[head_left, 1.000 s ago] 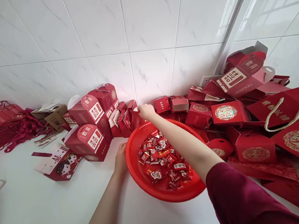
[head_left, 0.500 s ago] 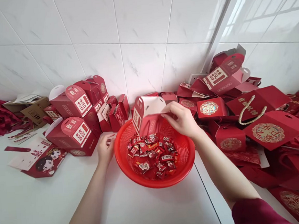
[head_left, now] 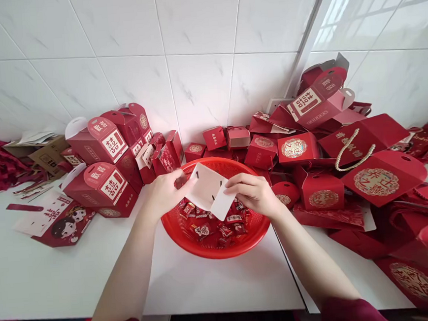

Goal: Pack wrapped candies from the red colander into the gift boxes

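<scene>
Above a red plastic basket, both my hands grip a small candy box by its opposite sides. Its white inner face and slots are turned toward me, so the printed outside is hidden. My left hand pinches the left edge with the thumb in front. My right hand has its fingers over the right side, near a folded-out white flap. Beneath the box lie several red-wrapped candies in the basket, partly covered by the box and my hands.
Stacked red gift boxes stand on the left of the white table. A larger heap of boxes and a rope-handled bag crowd the right. A flattened printed box lies at left. The tiled wall rises behind.
My left hand has moved from the basket's rim onto the box. The box has come lower and turned, now showing its white inside. The view has shifted slightly.
</scene>
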`<action>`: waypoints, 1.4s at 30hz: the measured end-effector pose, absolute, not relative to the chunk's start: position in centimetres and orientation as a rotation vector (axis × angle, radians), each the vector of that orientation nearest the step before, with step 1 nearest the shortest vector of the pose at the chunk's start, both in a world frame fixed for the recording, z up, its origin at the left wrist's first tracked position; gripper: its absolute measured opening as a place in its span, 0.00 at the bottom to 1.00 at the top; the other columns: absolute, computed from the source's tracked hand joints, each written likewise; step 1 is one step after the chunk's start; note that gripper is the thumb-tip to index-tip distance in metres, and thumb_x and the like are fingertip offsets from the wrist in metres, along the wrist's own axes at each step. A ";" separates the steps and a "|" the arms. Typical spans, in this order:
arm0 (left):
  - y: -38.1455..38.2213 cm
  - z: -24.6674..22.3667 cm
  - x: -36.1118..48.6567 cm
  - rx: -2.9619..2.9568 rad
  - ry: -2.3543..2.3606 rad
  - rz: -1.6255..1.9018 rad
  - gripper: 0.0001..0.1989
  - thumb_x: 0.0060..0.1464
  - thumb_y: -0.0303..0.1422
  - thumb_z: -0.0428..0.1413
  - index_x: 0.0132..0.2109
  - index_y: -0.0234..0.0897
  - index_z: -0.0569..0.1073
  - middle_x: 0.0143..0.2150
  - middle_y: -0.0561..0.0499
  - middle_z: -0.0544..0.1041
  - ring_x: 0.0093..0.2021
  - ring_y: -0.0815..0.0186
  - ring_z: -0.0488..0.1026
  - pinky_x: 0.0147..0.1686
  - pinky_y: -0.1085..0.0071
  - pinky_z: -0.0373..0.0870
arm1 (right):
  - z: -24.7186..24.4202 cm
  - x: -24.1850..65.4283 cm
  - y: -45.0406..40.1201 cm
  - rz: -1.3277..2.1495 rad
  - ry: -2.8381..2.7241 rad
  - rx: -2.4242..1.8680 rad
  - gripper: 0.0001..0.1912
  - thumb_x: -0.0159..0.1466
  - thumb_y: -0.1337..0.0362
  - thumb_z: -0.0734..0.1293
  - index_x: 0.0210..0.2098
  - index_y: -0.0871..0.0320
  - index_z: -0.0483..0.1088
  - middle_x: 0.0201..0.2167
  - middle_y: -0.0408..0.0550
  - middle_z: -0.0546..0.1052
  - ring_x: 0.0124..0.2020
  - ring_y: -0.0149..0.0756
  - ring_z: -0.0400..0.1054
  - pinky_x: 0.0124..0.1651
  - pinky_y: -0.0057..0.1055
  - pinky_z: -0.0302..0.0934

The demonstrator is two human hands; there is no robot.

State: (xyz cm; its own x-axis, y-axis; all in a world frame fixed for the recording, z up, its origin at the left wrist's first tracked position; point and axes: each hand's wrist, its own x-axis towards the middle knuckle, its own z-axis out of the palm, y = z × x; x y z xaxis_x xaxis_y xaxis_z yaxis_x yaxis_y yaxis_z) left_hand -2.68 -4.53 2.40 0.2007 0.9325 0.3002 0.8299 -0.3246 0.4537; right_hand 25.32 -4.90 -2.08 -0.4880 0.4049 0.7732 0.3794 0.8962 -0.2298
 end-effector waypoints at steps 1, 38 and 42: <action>-4.3 2.5 -2.6 2.285 1.719 0.711 0.16 0.58 0.45 0.54 0.29 0.39 0.65 0.24 0.56 0.68 0.23 0.69 0.62 0.25 0.71 0.53 | -2.1 25.2 -5.0 0.027 -2.125 -0.550 0.15 0.67 0.75 0.61 0.43 0.51 0.75 0.42 0.47 0.78 0.40 0.32 0.75 0.39 0.28 0.70; -3.0 1.5 -0.3 1.495 1.160 1.144 0.20 0.56 0.41 0.61 0.54 0.41 0.71 0.45 0.47 0.79 0.37 0.60 0.79 0.30 0.71 0.76 | -2.3 26.4 -3.1 1.023 -1.459 -1.105 0.18 0.63 0.52 0.71 0.46 0.55 0.70 0.42 0.51 0.81 0.42 0.46 0.76 0.42 0.41 0.73; -3.4 2.3 -0.4 1.713 1.279 1.019 0.19 0.57 0.41 0.59 0.54 0.43 0.72 0.45 0.48 0.80 0.39 0.59 0.79 0.34 0.70 0.74 | -1.6 26.3 -3.8 0.988 -1.538 -1.104 0.19 0.64 0.52 0.69 0.51 0.54 0.71 0.46 0.50 0.80 0.44 0.46 0.75 0.43 0.41 0.73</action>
State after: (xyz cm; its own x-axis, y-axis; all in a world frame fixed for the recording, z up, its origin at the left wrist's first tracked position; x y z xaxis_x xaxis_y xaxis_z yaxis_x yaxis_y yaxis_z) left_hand -0.42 -3.39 2.26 0.1820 0.9707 0.1570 0.3698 -0.2155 0.9038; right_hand 26.27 -3.84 -1.61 -0.1250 0.9624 0.2410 0.1809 0.2610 -0.9482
